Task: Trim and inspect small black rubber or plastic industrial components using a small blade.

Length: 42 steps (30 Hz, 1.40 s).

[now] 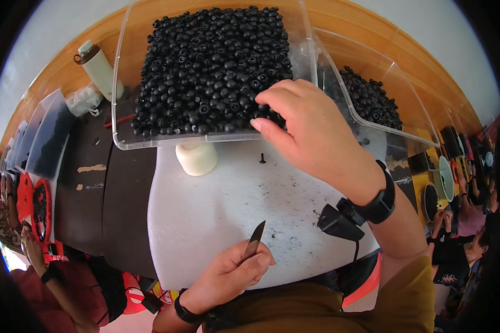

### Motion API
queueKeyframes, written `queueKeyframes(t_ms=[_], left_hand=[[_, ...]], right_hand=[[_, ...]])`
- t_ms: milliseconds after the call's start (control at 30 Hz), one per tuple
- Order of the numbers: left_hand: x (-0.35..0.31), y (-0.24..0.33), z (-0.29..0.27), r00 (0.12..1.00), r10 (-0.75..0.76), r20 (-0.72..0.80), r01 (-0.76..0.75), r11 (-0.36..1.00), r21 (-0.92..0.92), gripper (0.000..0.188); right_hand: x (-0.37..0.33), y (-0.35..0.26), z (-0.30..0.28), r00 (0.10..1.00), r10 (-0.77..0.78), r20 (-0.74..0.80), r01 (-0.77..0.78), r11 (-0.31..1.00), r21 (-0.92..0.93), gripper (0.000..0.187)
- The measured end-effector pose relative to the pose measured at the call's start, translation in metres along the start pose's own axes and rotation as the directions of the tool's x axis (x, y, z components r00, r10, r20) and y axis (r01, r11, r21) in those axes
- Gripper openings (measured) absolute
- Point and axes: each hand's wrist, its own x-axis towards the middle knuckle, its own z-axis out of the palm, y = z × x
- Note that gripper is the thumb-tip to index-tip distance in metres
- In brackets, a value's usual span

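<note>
My left hand [229, 276] is closed around a small knife [255, 241] low over the white mat [200, 222], its dark blade pointing up and away from me. My right hand [316, 130] reaches over the front right edge of a clear plastic bin [214, 139]. The bin is heaped with small round black plastic parts [216, 69], some showing hollow openings. Thumb and fingers of the right hand are apart at the edge of the heap, with no part visible between them. A single small black piece [262, 159] lies on the mat below that hand.
Against the bin's front stands a white rounded object [196, 159]. A second clear bin [411, 133] with black parts [370, 100] is at right. A bottle [101, 69] and a plastic bag [84, 100] stand at left. Black crumbs dot the mat. Other people sit on both sides.
</note>
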Motion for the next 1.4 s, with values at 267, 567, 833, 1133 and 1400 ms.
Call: queueKeyframes(t_ms=[267, 567, 833, 1133, 1400], left_hand=[[0.001, -0.001, -0.006, 0.998, -0.041, 0.049, 0.043, 0.999, -0.03, 0.019], [-0.008, 0.003, -0.005, 0.998, 0.054, -0.017, -0.052, 0.994, 0.099, 0.016], [-0.012, 0.017, 0.008, 0.896, 0.437, -0.081, -0.329, 0.774, 0.541, 0.019], [-0.003, 0.012, 0.017, 0.899, 0.411, -0.149, -0.34, 0.871, 0.354, 0.011], [-0.005, 0.001, 0.016, 0.938, 0.296, -0.179, -0.295, 0.955, 0.032, 0.011]], right_hand=[[0.007, 0.011, 0.014, 0.994, -0.01, 0.105, 0.015, 0.999, -0.038, 0.008], [-0.006, -0.007, -0.005, 0.99, 0.136, -0.036, -0.127, 0.975, 0.184, 0.013], [-0.09, -0.077, -0.033, 0.767, 0.438, 0.469, -0.534, 0.031, 0.845, 0.022], [-0.118, -0.083, -0.023, 0.877, 0.355, 0.324, -0.441, 0.325, 0.836, 0.026], [-0.122, -0.092, -0.014, 0.851, 0.381, 0.361, -0.427, 0.104, 0.898, 0.029]])
